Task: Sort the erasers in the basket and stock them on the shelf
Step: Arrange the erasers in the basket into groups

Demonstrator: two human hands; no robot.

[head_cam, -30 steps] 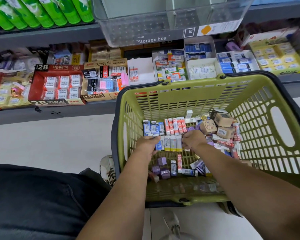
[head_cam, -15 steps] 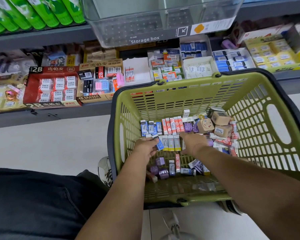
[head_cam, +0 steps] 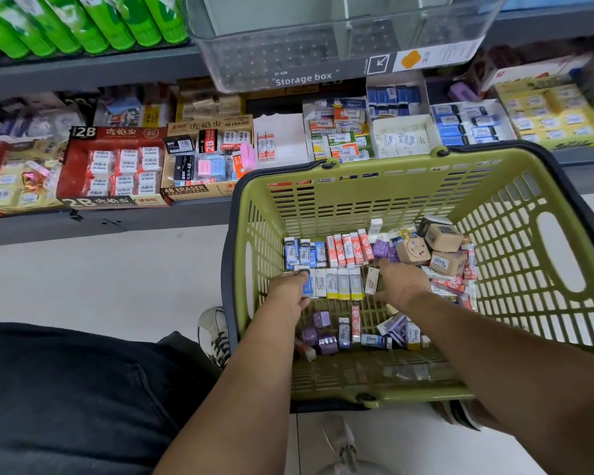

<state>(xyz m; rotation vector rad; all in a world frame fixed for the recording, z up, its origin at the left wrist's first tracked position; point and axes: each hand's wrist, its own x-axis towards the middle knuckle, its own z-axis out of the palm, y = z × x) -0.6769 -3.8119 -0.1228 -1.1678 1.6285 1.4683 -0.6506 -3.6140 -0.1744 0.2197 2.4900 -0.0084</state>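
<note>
A green plastic basket (head_cam: 384,186) stands on the floor before the low shelf (head_cam: 103,217). Inside, erasers lie in rows: blue ones (head_cam: 304,252) at the far left, red-and-white ones (head_cam: 348,248) beside them, yellow-edged white ones (head_cam: 343,284) in front. Purple erasers (head_cam: 318,329) and brown boxed ones (head_cam: 443,248) lie loose. My left hand (head_cam: 288,293) pinches a blue eraser (head_cam: 307,281) at the left end of the front row. My right hand (head_cam: 400,281) holds a small white eraser (head_cam: 371,280) at the row's right end.
Open display boxes of erasers fill the shelf, among them a red 2B box (head_cam: 117,166) and a white box (head_cam: 282,138) holding two red erasers. A clear storage box (head_cam: 323,39) juts out above. My dark trouser leg (head_cam: 66,399) and shoes sit left of the basket.
My right hand has picked up a small white eraser at the right end of the front row. My left hand stays at the row's left end with the blue eraser.
</note>
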